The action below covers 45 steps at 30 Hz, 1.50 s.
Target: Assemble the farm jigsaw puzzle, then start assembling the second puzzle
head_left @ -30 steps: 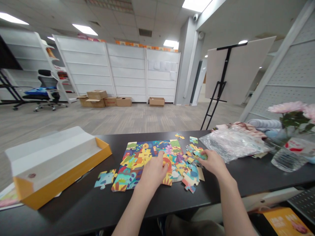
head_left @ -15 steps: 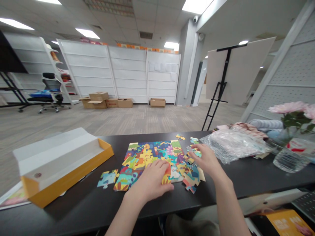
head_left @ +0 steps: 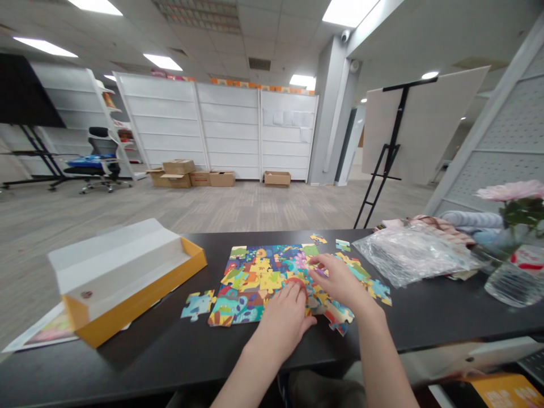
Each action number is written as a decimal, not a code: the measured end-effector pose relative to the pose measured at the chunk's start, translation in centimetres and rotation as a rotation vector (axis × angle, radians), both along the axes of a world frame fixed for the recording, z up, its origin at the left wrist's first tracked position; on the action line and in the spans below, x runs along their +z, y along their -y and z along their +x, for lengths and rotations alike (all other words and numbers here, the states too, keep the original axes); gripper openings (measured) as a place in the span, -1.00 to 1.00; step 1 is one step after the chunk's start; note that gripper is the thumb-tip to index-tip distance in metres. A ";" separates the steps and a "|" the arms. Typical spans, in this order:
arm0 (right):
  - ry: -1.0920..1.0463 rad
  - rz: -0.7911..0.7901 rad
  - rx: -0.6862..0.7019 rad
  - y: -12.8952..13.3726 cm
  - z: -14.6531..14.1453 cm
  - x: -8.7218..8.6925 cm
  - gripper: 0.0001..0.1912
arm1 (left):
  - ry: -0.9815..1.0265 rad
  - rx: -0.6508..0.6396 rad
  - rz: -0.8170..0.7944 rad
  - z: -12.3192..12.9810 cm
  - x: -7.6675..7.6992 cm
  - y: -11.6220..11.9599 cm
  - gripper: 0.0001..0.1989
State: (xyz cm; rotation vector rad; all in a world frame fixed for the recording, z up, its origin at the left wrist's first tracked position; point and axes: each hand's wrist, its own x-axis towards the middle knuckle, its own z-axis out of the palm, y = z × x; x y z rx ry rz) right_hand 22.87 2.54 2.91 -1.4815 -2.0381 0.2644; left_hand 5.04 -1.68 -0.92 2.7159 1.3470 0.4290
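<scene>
A colourful, partly assembled jigsaw puzzle (head_left: 249, 277) lies flat on the black table. My left hand (head_left: 285, 314) rests on its lower right part, fingers stretched flat over the pieces. At the puzzle's right side is my right hand (head_left: 338, 280), thumb and fingers bent and apart, the fingertips over the pieces by the edge. No piece shows between them. Loose puzzle pieces (head_left: 379, 290) lie to the right of that hand, partly covered by it. A joined light-blue and yellow piece group (head_left: 198, 305) sits left of the puzzle.
An open yellow box (head_left: 140, 294) with a white lid stands on the left, over a printed sheet (head_left: 46, 331). Clear plastic packaging (head_left: 412, 252) and folded cloths (head_left: 442, 229) lie at the right. Beside them is a glass vase (head_left: 512, 277) with pink flowers. Single pieces (head_left: 342, 245) lie near the far edge.
My right hand has moved left from the loose pieces to the puzzle's right edge, uncovering pieces on the right. My left hand stays on the puzzle. The view has shifted slightly.
</scene>
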 end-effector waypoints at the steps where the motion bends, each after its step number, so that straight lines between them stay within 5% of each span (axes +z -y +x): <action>1: -0.007 0.001 -0.001 0.0 -0.1 0.0 -0.82 | 0.008 0.010 0.015 0.2 -0.1 -0.1 -0.42; 11: 0.007 -0.042 0.021 -0.5 -1.4 -0.5 -0.84 | 0.074 0.029 0.063 0.2 -0.7 0.3 -0.48; 21: -0.057 -0.112 -0.069 -0.2 1.3 0.3 -0.80 | 0.068 0.023 0.063 0.2 -0.3 0.0 -0.55; 34: -0.044 -0.079 0.019 -0.9 -0.7 -0.6 -0.82 | 0.110 -0.020 0.057 -0.4 0.3 0.1 -0.60; 39: 0.002 -0.041 0.059 -1.3 -2.0 -1.2 -0.85 | 0.204 -0.031 0.020 -3.4 1.9 -0.4 -0.63; 45: 0.118 -0.036 0.096 -1.8 -4.3 -1.7 -0.87 | 0.190 0.200 0.020 -10.5 2.9 -2.4 -0.68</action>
